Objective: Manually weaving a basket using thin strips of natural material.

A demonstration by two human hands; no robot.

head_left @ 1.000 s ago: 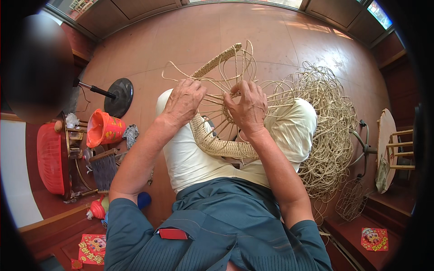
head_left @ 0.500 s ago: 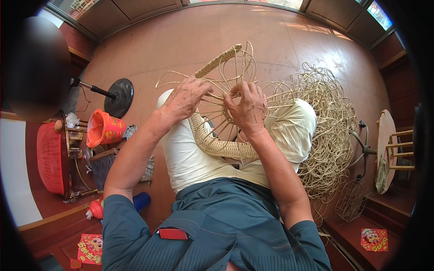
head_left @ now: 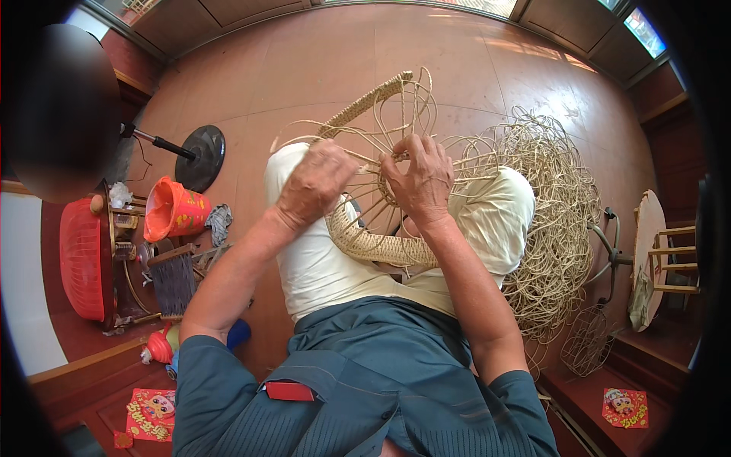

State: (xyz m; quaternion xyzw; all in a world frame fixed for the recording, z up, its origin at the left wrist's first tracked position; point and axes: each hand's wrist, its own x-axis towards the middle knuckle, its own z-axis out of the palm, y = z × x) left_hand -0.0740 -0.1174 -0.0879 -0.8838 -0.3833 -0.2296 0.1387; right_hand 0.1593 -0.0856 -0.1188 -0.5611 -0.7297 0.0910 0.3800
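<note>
Across my lap lies a half-woven straw-coloured piece, with a thick curved woven band (head_left: 384, 250) nearest my body and thin cords running like spokes to a small ring in its middle. A flat woven strip (head_left: 365, 105) and loose cord loops stick out on its far side. My right hand (head_left: 420, 180) pinches the piece at the small ring, thumb and fingers bent together. Left of it, my left hand (head_left: 318, 183) is closed on a straw cord, its fingertips mostly hidden behind the knuckles. Part of the ring is covered by my right hand.
A big tangled heap of straw cord (head_left: 552, 236) lies beside my right knee. To the left are an orange bucket (head_left: 179, 209), a round black stand base (head_left: 201, 158), a red plastic basket (head_left: 82, 259) and a brush (head_left: 173, 282). A wooden stool (head_left: 651, 259) is at far right.
My left hand has turned over and drawn back slightly toward me, pulling the cord along. The loose cord ends at left have shifted. My right hand stays at the ring.
</note>
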